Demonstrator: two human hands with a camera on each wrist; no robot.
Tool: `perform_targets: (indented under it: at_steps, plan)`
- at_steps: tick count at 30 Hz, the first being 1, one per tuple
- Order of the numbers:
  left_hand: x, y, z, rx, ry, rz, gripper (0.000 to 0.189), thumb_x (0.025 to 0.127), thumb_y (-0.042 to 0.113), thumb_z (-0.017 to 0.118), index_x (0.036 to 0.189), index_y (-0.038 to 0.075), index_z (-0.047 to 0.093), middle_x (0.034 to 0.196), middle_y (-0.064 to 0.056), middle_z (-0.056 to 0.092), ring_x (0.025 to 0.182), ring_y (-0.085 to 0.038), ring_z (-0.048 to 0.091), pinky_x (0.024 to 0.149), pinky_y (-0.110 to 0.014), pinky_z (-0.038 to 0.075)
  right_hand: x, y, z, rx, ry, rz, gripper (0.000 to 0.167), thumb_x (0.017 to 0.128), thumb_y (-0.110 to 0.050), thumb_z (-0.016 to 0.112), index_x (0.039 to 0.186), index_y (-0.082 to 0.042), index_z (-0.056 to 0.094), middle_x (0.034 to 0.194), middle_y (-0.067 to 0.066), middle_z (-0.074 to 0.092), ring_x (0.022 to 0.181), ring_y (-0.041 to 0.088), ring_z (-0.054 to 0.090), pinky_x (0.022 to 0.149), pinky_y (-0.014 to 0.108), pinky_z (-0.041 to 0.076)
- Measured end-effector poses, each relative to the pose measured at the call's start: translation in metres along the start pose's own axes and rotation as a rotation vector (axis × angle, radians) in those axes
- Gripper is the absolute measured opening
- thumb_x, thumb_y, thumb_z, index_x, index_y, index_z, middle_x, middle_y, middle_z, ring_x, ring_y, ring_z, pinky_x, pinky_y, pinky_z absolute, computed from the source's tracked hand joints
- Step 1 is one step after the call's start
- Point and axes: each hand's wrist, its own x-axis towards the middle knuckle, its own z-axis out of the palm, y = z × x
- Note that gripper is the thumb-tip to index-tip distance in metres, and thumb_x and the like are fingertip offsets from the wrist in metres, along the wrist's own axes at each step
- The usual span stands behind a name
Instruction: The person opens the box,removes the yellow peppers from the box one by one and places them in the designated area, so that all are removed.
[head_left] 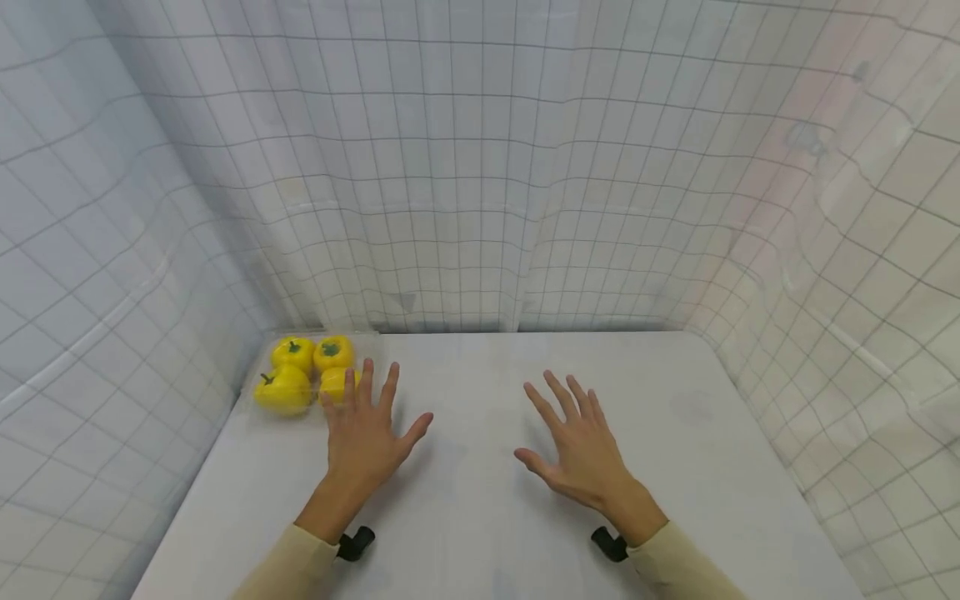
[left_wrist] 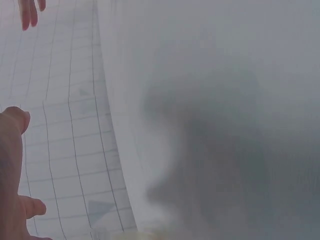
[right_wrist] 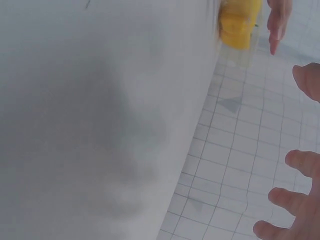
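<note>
Several yellow bell peppers (head_left: 283,390) with green stems sit in a clear plastic tray (head_left: 251,408) at the table's back left. My left hand (head_left: 363,446) hovers palm down just in front of them, fingers spread and holding nothing; its fingertips overlap the nearest right pepper in the head view. To the right, my right hand (head_left: 581,458) is held over the white table, fingers also spread, with nothing in it. The right wrist view catches the yellow peppers (right_wrist: 237,25) at its top, beside the left hand's fingers (right_wrist: 278,22).
The white table (head_left: 480,517) runs back to a hanging white curtain (head_left: 465,192) with a dark grid. Curtain also closes in the left and right sides. A small black device (head_left: 356,543) sits at the left wrist, and a similar device (head_left: 609,544) at the right.
</note>
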Motion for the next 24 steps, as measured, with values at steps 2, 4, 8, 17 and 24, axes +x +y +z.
perform_targets:
  at_steps: [2, 4, 8, 17, 24]
  plan:
    - [0.003, -0.012, -0.003, 0.006, 0.028, -0.017, 0.107, 0.105, 0.08, 0.064, 0.187, 0.019, 0.03, 0.193, -0.028, 0.022, 0.177, -0.061, 0.023, 0.134, -0.095, 0.017, 0.003, -0.004, 0.0, 0.005, -0.009, -0.011, 0.098, 0.103, -0.067, 0.078, 0.184, -0.029, 0.038, 0.191, 0.014, 0.038, 0.173, 0.056, 0.039, 0.135, 0.084, 0.036]
    - [0.006, -0.024, -0.005, -0.005, 0.044, -0.04, 0.106, 0.106, 0.078, 0.065, 0.186, 0.017, 0.031, 0.192, -0.03, 0.023, 0.175, -0.064, 0.023, 0.132, -0.096, 0.017, 0.006, -0.007, 0.0, 0.004, -0.012, -0.025, 0.097, 0.104, -0.066, 0.078, 0.184, -0.029, 0.038, 0.191, 0.013, 0.039, 0.173, 0.055, 0.04, 0.136, 0.083, 0.036]
    - [0.01, -0.046, -0.008, -0.039, 0.042, -0.087, 0.105, 0.109, 0.076, 0.063, 0.186, 0.013, 0.029, 0.19, -0.036, 0.02, 0.174, -0.07, 0.018, 0.128, -0.101, 0.013, 0.012, -0.012, 0.002, 0.004, 0.0, -0.059, 0.095, 0.104, -0.063, 0.08, 0.183, -0.028, 0.04, 0.188, 0.014, 0.043, 0.171, 0.054, 0.043, 0.135, 0.081, 0.04]
    - [0.012, -0.073, -0.011, -0.104, 0.012, -0.094, 0.084, 0.116, 0.059, 0.059, 0.18, 0.008, 0.04, 0.188, -0.039, 0.022, 0.173, -0.072, 0.013, 0.129, -0.101, 0.001, 0.025, -0.027, 0.006, 0.012, 0.004, -0.124, 0.088, 0.108, -0.056, 0.078, 0.183, -0.028, 0.041, 0.187, 0.014, 0.046, 0.17, 0.051, 0.047, 0.134, 0.078, 0.043]
    - [0.009, -0.073, -0.009, -0.113, 0.046, -0.071, 0.072, 0.117, 0.048, 0.06, 0.176, 0.007, 0.047, 0.185, -0.036, 0.03, 0.171, -0.072, 0.019, 0.131, -0.099, 0.005, 0.034, -0.039, 0.009, 0.014, 0.017, -0.181, 0.082, 0.11, -0.05, 0.078, 0.181, -0.026, 0.045, 0.184, 0.015, 0.049, 0.166, 0.052, 0.052, 0.131, 0.077, 0.047]
